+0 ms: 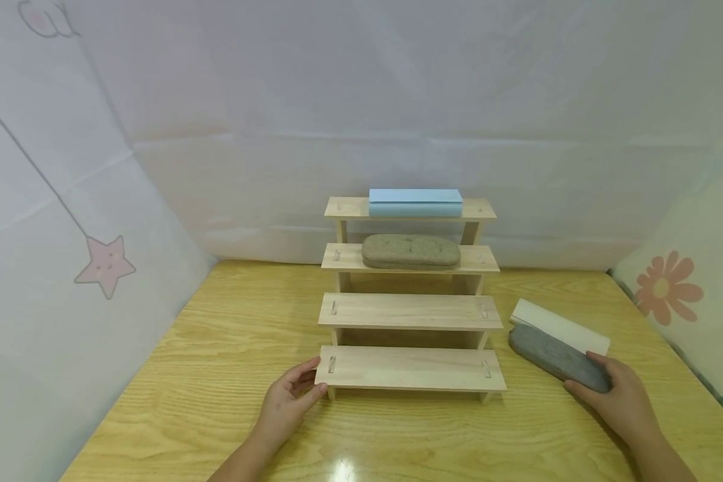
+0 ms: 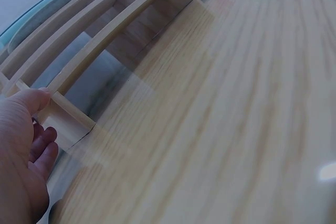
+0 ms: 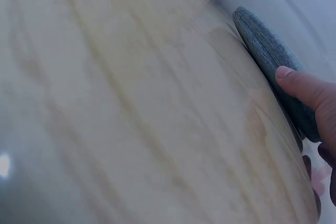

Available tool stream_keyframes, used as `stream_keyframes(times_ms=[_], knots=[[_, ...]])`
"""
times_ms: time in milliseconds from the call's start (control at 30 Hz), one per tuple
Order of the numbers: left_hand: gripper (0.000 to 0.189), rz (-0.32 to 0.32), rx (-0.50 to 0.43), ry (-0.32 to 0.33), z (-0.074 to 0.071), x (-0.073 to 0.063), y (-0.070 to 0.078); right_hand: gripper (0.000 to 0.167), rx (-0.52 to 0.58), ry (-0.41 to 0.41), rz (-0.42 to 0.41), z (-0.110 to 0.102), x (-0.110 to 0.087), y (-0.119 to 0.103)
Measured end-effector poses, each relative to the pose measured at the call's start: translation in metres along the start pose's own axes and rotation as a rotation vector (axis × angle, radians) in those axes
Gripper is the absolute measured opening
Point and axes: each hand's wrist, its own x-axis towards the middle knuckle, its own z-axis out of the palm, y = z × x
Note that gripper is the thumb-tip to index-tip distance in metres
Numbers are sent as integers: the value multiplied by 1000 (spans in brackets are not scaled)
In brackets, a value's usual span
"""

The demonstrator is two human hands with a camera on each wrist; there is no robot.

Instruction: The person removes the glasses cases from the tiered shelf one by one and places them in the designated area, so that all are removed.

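Observation:
A pale wooden four-step display shelf [image 1: 412, 367] stands on the table. My left hand [image 1: 284, 405] grips the left end of its lowest step, thumb at the front corner; the left wrist view shows the thumb on the step's edge [image 2: 79, 72]. To the right of the shelf, a grey fabric glasses case [image 1: 551, 355] lies slanted on the table. My right hand [image 1: 623, 402] holds its near end between thumb and fingers, and the thumb lies against the case [image 3: 268, 51] in the right wrist view. Touching it from behind is a cream folding case [image 1: 560, 325].
On the top step sits a light blue folding case [image 1: 415, 203]. An olive-brown glasses case [image 1: 411, 252] rests on the step below it. Pale printed cloth [image 1: 265, 167] hangs behind and at both sides of the wood-grain table [image 1: 217, 375].

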Motion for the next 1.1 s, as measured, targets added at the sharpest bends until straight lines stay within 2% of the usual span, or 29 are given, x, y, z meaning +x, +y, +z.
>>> stream_keyframes(times_ms=[300, 467, 600, 833, 1100], knots=[[48, 34, -10, 0, 0, -1, 0, 78, 5, -16, 75, -5, -2, 2], [48, 31, -10, 3, 0, 0, 1, 80, 14, -35, 94, -6, 0, 2], [49, 44, 0, 3, 0, 0, 0, 79, 15, -35, 87, -7, 4, 5], [49, 6, -5, -3, 0, 0, -1, 78, 13, -6, 60, -8, 13, 13], [49, 0, -8, 4, 1, 0, 0, 79, 9, -31, 63, -9, 25, 18]])
